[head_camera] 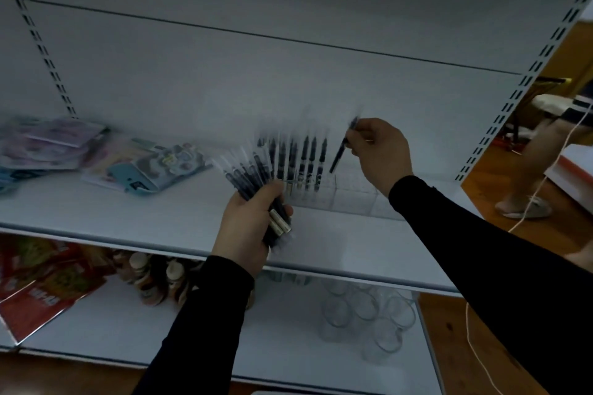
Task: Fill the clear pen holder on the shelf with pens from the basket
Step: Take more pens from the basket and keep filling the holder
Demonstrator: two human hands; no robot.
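Holder (346, 199) pens (303, 159): about seven; right hand (382, 151): one; left hand (248, 224): bundle

Shelf (321, 234) painted sheet metal, pale grey, matt and smooth; slotted metal uprights (500, 119) at 2 o'clock, same finish. Pen holder (340, 199) clear hard plastic, glossy, nearly see-through. Pens (308, 157) standing in it dark plastic inside thin clear glossy sleeves; bundle of pens (253, 176) in the left hand (247, 228) same, with shiny metallic-looking ends. Single pen (343, 151) in the right hand (382, 154) dark, smooth plastic. Sleeves (481, 266) black matt cloth. Packs (141, 167) at 9 o'clock printed card under glossy film. Red packets (48, 292) at 8 o'clock glossy foil or plastic. Glasses (365, 308) on the lower shelf clear, shiny. Floor (500, 189) at 3 o'clock brown wood, slight sheen.
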